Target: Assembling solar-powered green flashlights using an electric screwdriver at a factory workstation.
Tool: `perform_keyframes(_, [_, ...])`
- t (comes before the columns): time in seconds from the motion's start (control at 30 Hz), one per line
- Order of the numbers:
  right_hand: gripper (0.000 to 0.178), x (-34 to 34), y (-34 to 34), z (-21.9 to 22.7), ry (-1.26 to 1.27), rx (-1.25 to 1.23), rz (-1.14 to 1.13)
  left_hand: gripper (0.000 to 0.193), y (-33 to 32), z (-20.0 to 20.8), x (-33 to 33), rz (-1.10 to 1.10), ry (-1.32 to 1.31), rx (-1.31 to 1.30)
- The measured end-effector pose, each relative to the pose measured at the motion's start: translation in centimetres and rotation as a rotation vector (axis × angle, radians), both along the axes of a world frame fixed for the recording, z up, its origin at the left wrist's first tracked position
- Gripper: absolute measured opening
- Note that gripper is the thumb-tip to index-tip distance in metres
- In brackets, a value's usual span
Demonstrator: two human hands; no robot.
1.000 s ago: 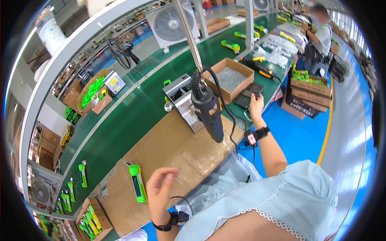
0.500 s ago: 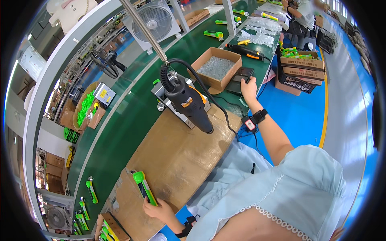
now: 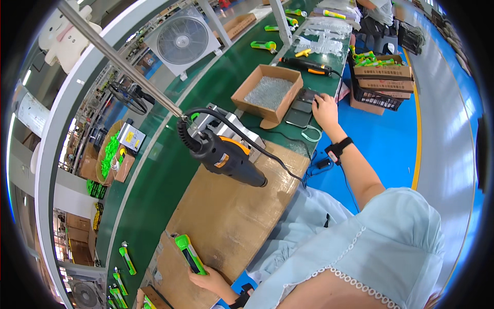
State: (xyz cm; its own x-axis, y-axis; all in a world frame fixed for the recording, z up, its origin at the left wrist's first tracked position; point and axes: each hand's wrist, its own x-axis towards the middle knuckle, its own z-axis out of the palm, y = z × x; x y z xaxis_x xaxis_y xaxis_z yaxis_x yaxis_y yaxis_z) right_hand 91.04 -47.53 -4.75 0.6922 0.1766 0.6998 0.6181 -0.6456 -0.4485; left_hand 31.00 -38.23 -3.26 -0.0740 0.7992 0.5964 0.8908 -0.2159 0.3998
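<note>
My left hand point(image 3: 208, 280) is closed round the lower end of a green flashlight point(image 3: 189, 254) with a dark panel along its side, held over the brown cardboard sheet point(image 3: 231, 216). My right hand point(image 3: 325, 112) reaches out to the right end of a small dark tray point(image 3: 307, 96), its fingers bent together there. Whatever lies between those fingertips is too small to see. Beside that hand lies a dark flat phone-like slab point(image 3: 298, 117). A black electric screwdriver point(image 3: 231, 162) hangs tip-down on its cord between my two hands, touched by neither.
An open carton point(image 3: 270, 92) of small shiny metal parts stands beyond the tray. Behind the screwdriver sits a metal fixture point(image 3: 234, 129). An orange-black tool point(image 3: 306, 66) lies farther off. More green flashlights point(image 3: 127, 260) rest on the green belt. Stacked cartons point(image 3: 383, 82) stand right.
My right hand has shifted along the tray, its fingers now more bent, and a pale green loop shows beside it. The flashlight stays in my left hand. The view has shifted, and the screwdriver hangs more slanted.
</note>
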Motion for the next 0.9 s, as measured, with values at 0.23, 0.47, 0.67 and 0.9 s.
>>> perform_keyframes(0.23, [0.033,-0.4,0.2,0.0,0.053,-0.08,0.026,0.046,-0.2,-0.5,0.0,-0.032,0.018,0.037])
perform_keyframes(0.47, [0.04,0.5,0.0,-1.5,0.101,0.035,0.021,0.046,0.2,-0.6,0.1,-0.037,0.017,0.022])
perform_keyframes(0.67, [0.04,0.4,0.1,-1.3,0.068,0.033,0.012,0.046,-0.5,0.0,0.5,-0.014,-0.031,-0.012])
perform_keyframes(0.9, [0.041,0.5,0.1,-1.5,0.044,0.035,0.026,0.048,-0.3,-0.2,0.0,-0.037,-0.031,-0.006])
